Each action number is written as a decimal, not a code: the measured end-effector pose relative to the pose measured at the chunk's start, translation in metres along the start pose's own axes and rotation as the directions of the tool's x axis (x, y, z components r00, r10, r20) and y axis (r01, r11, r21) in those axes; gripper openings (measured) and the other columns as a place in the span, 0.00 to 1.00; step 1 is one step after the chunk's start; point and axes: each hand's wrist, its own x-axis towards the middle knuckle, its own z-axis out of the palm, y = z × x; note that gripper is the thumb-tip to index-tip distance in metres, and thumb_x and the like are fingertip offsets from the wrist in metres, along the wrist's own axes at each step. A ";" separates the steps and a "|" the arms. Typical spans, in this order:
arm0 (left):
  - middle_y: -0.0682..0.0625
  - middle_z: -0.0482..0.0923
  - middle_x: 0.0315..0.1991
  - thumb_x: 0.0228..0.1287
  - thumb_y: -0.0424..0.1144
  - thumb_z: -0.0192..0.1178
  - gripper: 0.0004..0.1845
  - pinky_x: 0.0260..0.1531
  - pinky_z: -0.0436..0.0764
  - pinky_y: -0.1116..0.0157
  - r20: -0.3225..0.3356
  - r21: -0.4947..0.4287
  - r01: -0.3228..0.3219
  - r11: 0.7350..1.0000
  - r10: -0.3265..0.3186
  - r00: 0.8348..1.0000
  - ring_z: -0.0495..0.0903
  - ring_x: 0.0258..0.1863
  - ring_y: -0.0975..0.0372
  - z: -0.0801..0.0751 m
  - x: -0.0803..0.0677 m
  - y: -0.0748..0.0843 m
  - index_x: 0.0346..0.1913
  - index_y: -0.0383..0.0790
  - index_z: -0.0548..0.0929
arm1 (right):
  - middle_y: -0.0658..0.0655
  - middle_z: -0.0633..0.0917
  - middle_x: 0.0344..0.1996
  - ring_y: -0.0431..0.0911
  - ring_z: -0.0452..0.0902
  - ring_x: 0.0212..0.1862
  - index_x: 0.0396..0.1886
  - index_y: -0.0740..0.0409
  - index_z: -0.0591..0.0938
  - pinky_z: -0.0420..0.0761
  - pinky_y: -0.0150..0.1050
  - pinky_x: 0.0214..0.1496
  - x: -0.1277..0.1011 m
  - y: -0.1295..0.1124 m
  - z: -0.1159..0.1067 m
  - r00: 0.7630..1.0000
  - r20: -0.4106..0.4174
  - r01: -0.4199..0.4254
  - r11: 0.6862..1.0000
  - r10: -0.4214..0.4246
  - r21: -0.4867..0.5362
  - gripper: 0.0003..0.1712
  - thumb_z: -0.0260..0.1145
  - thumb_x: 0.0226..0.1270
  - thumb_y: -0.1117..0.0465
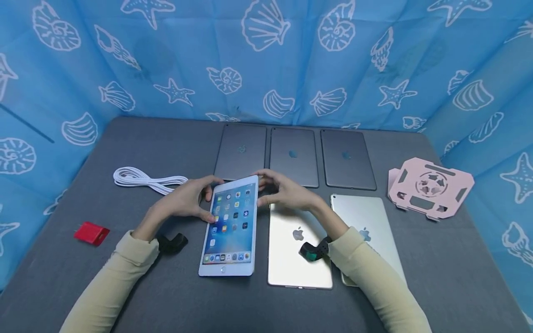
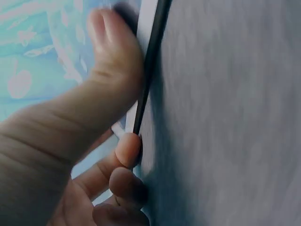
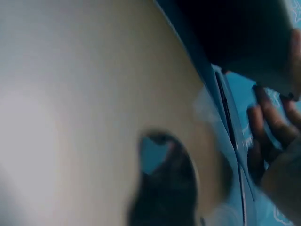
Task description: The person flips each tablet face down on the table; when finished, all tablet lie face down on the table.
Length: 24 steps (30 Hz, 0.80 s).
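A white tablet [image 1: 230, 226] with its lit home screen facing up is between both hands, tilted and raised off the grey table. The left hand [image 1: 189, 198] grips its left edge, thumb on the front; the left wrist view shows the thumb and curled fingertips at the thin edge [image 2: 149, 61]. At the upper right corner, the right hand [image 1: 287, 189] holds the tablet with thumb and forefinger. In the right wrist view the tablet's dark underside [image 3: 240, 42] shows above the right hand [image 3: 282, 165], its other fingers apart from it.
Three dark tablets [image 1: 293, 155] lie face down at the back. A gold tablet [image 1: 297, 263] and a silver tablet [image 1: 370, 217] lie under the right arm. A pink stand [image 1: 430, 187] is far right. Left are a coiled white cable [image 1: 135, 177] and a red charger plug [image 1: 91, 233].
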 end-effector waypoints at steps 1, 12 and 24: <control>0.48 0.73 0.37 0.46 0.46 0.83 0.51 0.28 0.68 0.67 -0.002 -0.003 0.004 1.000 -0.004 1.000 0.69 0.28 0.61 0.002 0.000 0.001 0.72 0.37 0.68 | 0.67 0.80 0.61 0.56 0.76 0.64 0.77 0.59 0.63 0.71 0.54 0.72 0.000 -0.001 -0.001 1.000 0.001 0.014 0.999 -0.014 0.029 0.45 0.72 0.63 0.71; 0.48 0.75 0.38 0.49 0.45 0.82 0.52 0.25 0.69 0.70 0.007 -0.017 0.021 1.000 -0.020 1.000 0.71 0.24 0.64 0.008 0.001 0.012 0.75 0.38 0.66 | 0.70 0.81 0.62 0.58 0.77 0.65 0.79 0.56 0.60 0.76 0.53 0.69 -0.006 -0.006 -0.002 0.999 -0.019 0.049 0.991 -0.047 0.122 0.47 0.70 0.63 0.75; 0.47 0.76 0.40 0.50 0.45 0.81 0.52 0.25 0.71 0.70 0.007 -0.005 0.007 1.000 -0.007 1.000 0.73 0.24 0.64 0.011 0.002 0.019 0.77 0.39 0.64 | 0.69 0.81 0.61 0.58 0.78 0.64 0.77 0.59 0.61 0.76 0.53 0.68 -0.007 -0.003 -0.003 0.999 -0.032 0.031 0.990 -0.027 0.140 0.46 0.74 0.63 0.67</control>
